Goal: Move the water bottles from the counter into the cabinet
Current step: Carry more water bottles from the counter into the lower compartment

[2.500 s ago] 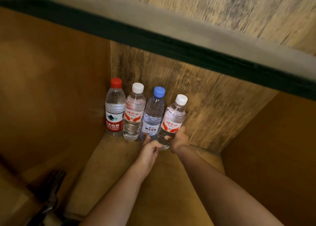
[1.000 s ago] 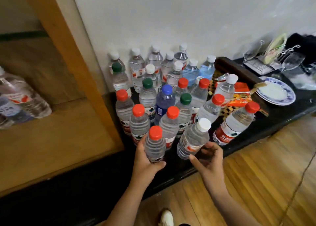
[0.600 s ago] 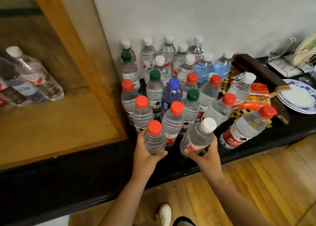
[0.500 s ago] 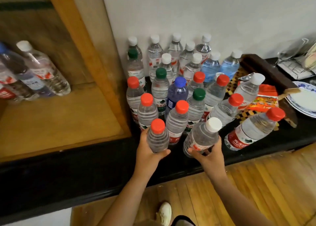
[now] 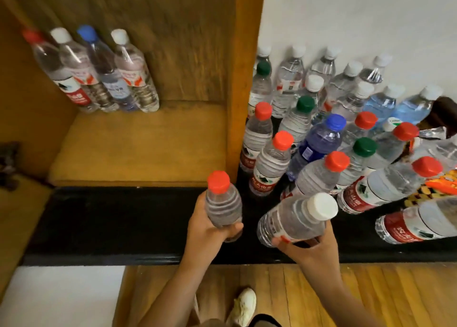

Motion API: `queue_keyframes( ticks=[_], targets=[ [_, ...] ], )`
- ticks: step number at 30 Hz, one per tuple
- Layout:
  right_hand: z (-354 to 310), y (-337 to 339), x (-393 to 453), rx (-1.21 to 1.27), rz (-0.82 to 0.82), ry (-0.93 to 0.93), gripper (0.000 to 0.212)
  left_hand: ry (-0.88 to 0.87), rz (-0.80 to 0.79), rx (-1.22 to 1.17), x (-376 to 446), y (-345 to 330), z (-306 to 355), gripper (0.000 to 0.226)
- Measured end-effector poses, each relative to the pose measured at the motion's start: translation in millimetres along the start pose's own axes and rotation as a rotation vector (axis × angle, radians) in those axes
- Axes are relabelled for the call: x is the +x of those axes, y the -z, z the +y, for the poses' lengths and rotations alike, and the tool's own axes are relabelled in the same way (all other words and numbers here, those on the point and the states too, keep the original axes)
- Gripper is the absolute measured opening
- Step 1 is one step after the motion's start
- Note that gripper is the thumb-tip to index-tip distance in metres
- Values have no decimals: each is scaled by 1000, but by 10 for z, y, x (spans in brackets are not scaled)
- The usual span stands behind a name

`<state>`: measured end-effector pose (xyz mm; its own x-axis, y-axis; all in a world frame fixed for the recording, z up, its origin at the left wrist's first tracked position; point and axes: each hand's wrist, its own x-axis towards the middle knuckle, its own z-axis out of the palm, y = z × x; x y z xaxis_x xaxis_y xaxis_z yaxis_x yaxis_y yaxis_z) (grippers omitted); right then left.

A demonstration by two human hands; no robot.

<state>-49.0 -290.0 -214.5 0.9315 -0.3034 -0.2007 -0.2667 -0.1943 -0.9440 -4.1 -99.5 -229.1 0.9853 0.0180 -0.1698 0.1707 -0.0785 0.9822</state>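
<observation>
We see the base of the red-capped bottle [image 5: 223, 209] buried in the left hand [image 5: 206, 232], and the right hand [image 5: 312, 246] covering the foot of the white-capped bottle [image 5: 294, 219]. Right of that hand, a lying bottle [image 5: 418, 224] and an orange packet [image 5: 442, 182] are cut by the frame edge. Beyond both hands, labels on the rear bottles [image 5: 289, 79] stay unreadable, and the four cabinet bottles [image 5: 96, 72] blur.

No text reads clearly anywhere. Red labels on the red-capped bottles [image 5: 269, 164] on the worktop [image 5: 123, 223] carry white Chinese characters and a dark mountain mark, too blurred to read. Labels on the four cabinet bottles [image 5: 99, 79] are equally illegible.
</observation>
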Motion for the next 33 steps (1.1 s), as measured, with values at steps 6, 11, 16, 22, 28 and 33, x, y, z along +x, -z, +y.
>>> queue_keyframes(
  ticks=[6,11,16,22,28,33],
  targets=[
    [-358,-755,-49,22,-75,54,80,-62,153,-67,262,796,185,67],
    [-531,-1368,143,57,-72,116,81,-74,193,-83,740,1329,319,77],
    [-645,-1843,504,37,-44,190,81,-74,167,-31,1107,1604,245,70],
    [-641,-2160,840,-30,-5,162,85,-85,143,-37,1391,1685,92,71],
    [-659,-2347,1033,-72,22,142,83,-99,81,17,1575,1703,38,77],
    [-705,-2440,1173,-67,14,174,82,-115,51,-1,1772,1673,76,75]
  ],
)
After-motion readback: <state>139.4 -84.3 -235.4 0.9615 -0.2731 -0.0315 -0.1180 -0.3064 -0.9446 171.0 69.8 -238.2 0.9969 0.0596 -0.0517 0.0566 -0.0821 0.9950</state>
